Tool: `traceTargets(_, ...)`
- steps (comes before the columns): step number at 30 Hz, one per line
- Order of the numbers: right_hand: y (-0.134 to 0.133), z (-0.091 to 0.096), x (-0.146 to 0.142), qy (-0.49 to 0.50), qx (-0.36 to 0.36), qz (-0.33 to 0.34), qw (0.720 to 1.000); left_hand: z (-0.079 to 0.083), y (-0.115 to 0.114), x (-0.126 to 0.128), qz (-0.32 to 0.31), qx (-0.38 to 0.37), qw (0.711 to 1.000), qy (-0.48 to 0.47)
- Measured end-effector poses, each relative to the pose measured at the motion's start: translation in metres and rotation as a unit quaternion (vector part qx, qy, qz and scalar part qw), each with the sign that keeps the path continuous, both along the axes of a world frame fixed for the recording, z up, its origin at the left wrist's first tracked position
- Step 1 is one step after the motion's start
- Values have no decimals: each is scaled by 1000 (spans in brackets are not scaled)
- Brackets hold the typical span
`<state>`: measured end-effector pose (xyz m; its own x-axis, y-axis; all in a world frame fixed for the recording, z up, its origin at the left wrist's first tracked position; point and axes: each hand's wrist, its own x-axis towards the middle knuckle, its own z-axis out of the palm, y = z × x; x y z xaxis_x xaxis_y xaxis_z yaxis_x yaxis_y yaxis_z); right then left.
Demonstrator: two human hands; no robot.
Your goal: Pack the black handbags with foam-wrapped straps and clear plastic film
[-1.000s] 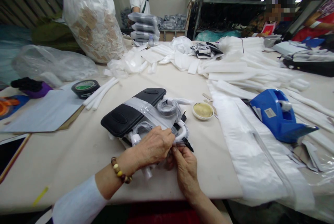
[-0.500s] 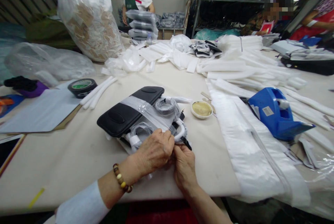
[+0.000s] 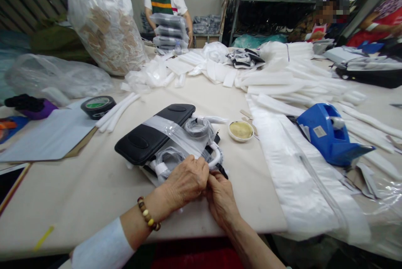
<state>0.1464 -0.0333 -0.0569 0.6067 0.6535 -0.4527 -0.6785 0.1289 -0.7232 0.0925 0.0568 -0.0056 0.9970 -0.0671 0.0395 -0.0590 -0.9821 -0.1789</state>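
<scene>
Bench watch, head view:

- Left hand (image 3: 186, 181) and right hand (image 3: 221, 197) meet at 6 o'clock on the worktop (image 3: 94, 189), near the front edge. Both sets of fingers are pinched together on the near end of the clear film (image 3: 176, 131). Exactly what sits between the fingertips I cannot tell, as the left knuckles cover it. Bead bracelet (image 3: 148, 219) on the left wrist
- The film runs as a band across a black bag (image 3: 150, 135) lying flat just past the hands at 12 o'clock, its long side slanting toward 1 o'clock. Foam-wrapped handles (image 3: 217, 157) curl out at the bag's right end, touching the right hand's fingertips
- My read: the step in hand is fixing the film's loose end down at the bag's near corner, beside the handles. Wrapping looks mostly done, with the band already lying over the body
- What the next move calls for, as I judge it: keep the film taut while the end is pressed flat, and keep the handles tucked so the band does not ride up
- Around: small dish (image 3: 240, 130) at 1 o'clock, blue tape dispenser (image 3: 329, 135) at 2 o'clock, black tape roll (image 3: 98, 106) at 10 o'clock with white foam strips (image 3: 117, 111) beside it
- A co-worker (image 3: 163, 3) stands at the far end, 12 o'clock, hands on stacked grey packs (image 3: 168, 30)
</scene>
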Motion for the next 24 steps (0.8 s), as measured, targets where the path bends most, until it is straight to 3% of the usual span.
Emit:
traceTargets(5,-3,3,0,-47,-18,18,999,0,1,1,1,-3,1000,-9)
traceTargets(10,4,3,-3,-83,-26,-11,996,-3,2,0,17,-19,999,-20)
traceTargets(24,10,4,-3,-55,-52,-35,996,-7,9,-3,65,-115,991,-21)
